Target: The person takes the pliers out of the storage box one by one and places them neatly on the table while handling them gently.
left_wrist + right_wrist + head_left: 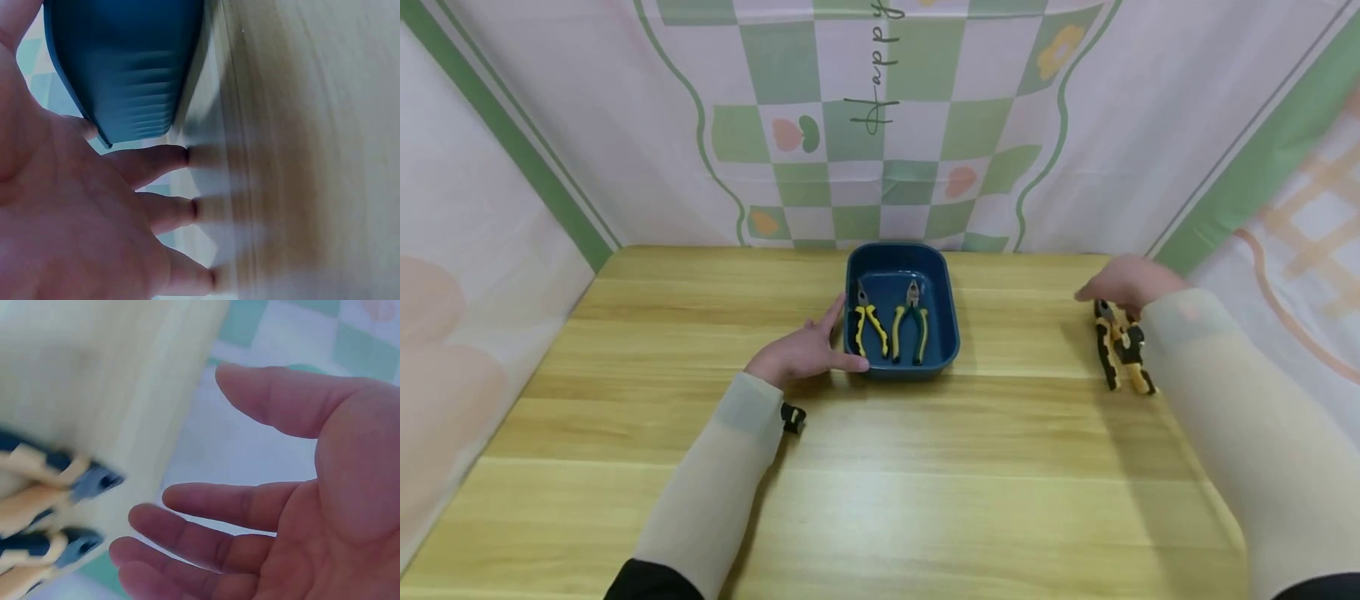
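A dark blue rectangular tray (951, 333) stands at the back middle of the table. Inside it lie pliers with yellow-and-black handles (871, 321) and, to their right, pliers with green-and-yellow handles (912, 321). My left hand (801, 354) is at the tray's left side with fingers spread; its thumb touches the near left corner. In the left wrist view the other fingers extend down to the tabletop. At the far right, my right hand (1131, 282) hovers over two black-and-yellow pliers (1106, 354), partly hidden by the sleeve. The right wrist view shows its palm holding nothing, apart from the pliers' heads (94, 481).
The wooden table (850, 500) meets a patterned curtain (910, 125) along its back edge. More cloth hangs at the left and right sides. A small black device (793, 418) sits at the left wrist.
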`<state>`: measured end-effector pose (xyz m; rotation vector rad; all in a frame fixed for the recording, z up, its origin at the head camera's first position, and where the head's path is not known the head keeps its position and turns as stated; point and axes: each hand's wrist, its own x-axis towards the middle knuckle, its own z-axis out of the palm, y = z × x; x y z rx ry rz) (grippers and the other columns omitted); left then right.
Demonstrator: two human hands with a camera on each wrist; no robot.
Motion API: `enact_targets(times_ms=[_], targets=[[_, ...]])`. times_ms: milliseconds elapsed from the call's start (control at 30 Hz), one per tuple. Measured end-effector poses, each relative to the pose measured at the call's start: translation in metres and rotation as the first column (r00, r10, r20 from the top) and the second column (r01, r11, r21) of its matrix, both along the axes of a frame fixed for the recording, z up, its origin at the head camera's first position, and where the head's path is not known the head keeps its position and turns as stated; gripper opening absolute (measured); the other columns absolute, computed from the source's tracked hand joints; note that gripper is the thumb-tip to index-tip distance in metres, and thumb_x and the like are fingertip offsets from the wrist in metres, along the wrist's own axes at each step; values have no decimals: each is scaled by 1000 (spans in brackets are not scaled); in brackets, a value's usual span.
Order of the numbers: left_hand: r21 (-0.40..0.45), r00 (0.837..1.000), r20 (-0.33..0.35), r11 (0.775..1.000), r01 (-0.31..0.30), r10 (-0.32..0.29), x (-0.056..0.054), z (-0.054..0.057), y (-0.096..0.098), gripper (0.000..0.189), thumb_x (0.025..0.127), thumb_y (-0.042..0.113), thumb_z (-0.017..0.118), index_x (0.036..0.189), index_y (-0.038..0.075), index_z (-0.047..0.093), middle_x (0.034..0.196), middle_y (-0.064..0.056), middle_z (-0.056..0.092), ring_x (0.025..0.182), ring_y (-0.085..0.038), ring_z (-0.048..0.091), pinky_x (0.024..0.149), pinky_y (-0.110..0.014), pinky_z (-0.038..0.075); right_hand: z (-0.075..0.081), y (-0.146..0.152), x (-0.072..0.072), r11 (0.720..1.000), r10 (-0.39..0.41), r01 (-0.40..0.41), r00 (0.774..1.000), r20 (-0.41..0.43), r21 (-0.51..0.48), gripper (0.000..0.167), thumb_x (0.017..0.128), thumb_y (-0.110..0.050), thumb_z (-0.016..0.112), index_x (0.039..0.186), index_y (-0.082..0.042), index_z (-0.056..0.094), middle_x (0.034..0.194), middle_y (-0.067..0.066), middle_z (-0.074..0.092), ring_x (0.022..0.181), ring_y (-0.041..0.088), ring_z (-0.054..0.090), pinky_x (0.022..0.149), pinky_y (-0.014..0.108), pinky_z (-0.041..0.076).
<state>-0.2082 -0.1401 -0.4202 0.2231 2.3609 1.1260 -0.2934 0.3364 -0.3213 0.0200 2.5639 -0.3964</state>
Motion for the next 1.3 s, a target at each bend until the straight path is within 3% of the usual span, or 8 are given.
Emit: enact_targets(times_ms=[67, 133, 233, 400, 667, 800, 1300], targets=[[-6, 1000, -3, 1000, 3, -3, 0, 0, 0, 119, 79, 57, 79, 151, 53, -16, 166, -3, 0, 148, -34, -8, 114, -61, 6, 5, -12, -2, 998, -40, 40, 999, -13, -42, 79, 92, -54, 61, 123, 17, 48, 87, 23, 56, 62, 24, 52, 63, 44, 51], [-6, 1000, -1, 1000, 3, -3, 0, 0, 0, 119, 79, 58, 78, 151, 53, -17, 166, -4, 0, 148, -33, -8, 114, -61, 6, 10, -26, -2, 994, -59, 55, 998, -34, -97, 83, 93, -52, 62, 134, 17, 42, 108, 30, 55, 69, 27, 56, 67, 45, 52], [6, 1000, 10, 1000, -1, 1, 0, 0, 0, 119, 80, 56, 79, 151, 53, -17, 166, -2, 0, 148, -32, -10, 114, -60, 5, 12, -47, -4, 978, -111, 100, 992, -55, -184, 78, 92, -50, 65, 134, 12, 46, 111, 27, 52, 68, 24, 57, 70, 43, 52], [21, 1000, 26, 1000, -9, 8, 1, -1, -1, 118, 81, 53, 79, 151, 54, -16, 166, -1, -1, 148, -31, -11, 114, -60, 4, 19, -80, -6, 945, -163, 146, 986, -37, -294, 78, 93, -48, 64, 141, 10, 41, 127, 27, 48, 89, 30, 61, 79, 42, 52], [15, 1000, 17, 1000, -13, 12, 1, -1, 0, 119, 80, 54, 80, 151, 54, -15, 166, -3, -1, 148, -32, -10, 114, -61, 6, 24, -125, -12, 822, -237, 225, 970, 44, -523, 67, 97, -35, 64, 144, 6, 38, 131, 26, 47, 102, 32, 62, 88, 40, 53], [18, 1000, 18, 1000, -12, 12, 0, -1, 1, 119, 80, 54, 80, 151, 53, -15, 166, -2, 0, 148, -32, -10, 114, -61, 6, 23, -144, -13, 784, -263, 258, 962, 75, -564, 64, 97, -30, 66, 142, 7, 40, 132, 27, 47, 106, 34, 61, 90, 41, 53], [10, 1000, 15, 1000, -6, 6, 1, 2, 1, 118, 82, 53, 79, 153, 50, -15, 166, -1, 0, 148, -33, -10, 113, -62, 5, 17, -189, -16, 741, -265, 322, 947, 183, -589, 76, 90, -32, 75, 146, 2, 37, 138, 25, 48, 122, 42, 53, 96, 45, 48]])
